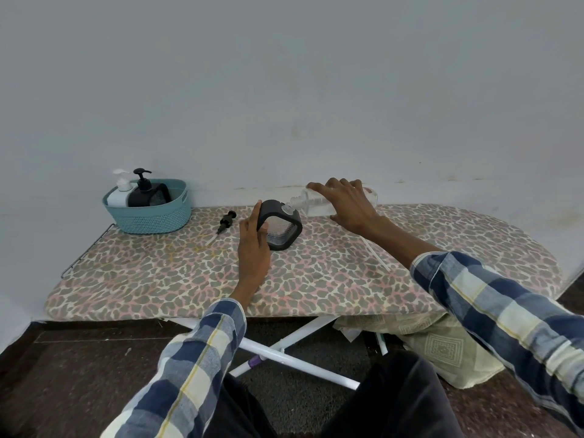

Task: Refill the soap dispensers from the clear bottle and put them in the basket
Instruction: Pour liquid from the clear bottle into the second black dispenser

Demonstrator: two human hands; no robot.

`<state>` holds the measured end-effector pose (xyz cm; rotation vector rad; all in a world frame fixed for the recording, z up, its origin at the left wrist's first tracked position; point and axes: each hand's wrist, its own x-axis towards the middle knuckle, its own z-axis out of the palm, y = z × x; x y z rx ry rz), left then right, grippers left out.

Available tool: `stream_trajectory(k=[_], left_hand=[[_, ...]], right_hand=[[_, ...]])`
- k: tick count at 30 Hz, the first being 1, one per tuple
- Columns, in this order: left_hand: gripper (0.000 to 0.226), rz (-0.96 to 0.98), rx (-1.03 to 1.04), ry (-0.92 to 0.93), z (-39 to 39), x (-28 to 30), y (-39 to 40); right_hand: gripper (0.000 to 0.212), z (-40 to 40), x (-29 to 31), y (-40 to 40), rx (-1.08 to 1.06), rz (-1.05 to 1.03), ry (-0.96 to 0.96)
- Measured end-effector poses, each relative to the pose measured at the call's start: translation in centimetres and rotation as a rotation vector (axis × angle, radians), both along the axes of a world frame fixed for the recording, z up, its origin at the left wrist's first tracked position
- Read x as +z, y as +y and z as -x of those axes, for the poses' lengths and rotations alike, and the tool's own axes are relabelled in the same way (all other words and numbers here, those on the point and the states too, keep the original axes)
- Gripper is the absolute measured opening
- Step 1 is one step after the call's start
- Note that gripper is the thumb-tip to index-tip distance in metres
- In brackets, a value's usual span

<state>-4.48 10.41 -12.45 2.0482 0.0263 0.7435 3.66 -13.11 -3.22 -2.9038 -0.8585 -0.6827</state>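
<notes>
A black-framed soap dispenser (282,227) with a clear textured body stands on the ironing board, its pump off. My left hand (252,245) grips its left side. My right hand (346,202) holds the clear bottle (316,205) tipped on its side, its threaded neck at the dispenser's top opening. The black pump head (226,222) with its thin tube lies on the board to the left. At the far left, the teal basket (148,210) holds a white dispenser (119,192) and a black dispenser (146,192).
The leopard-print ironing board (316,273) runs along a white wall, with a wire rack at its left end. White legs (284,349) cross below it. A patterned cloth (442,346) lies on the dark floor at the right.
</notes>
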Motion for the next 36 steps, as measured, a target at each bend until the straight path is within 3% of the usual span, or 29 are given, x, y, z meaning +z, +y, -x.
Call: stream_trajectory(k=[36], left_hand=[[0.051,0.040,-0.013,-0.011,-0.52,-0.59,0.24]], right_hand=[[0.092,0.48,1.02,0.18,-0.015,0.067,-0.052]])
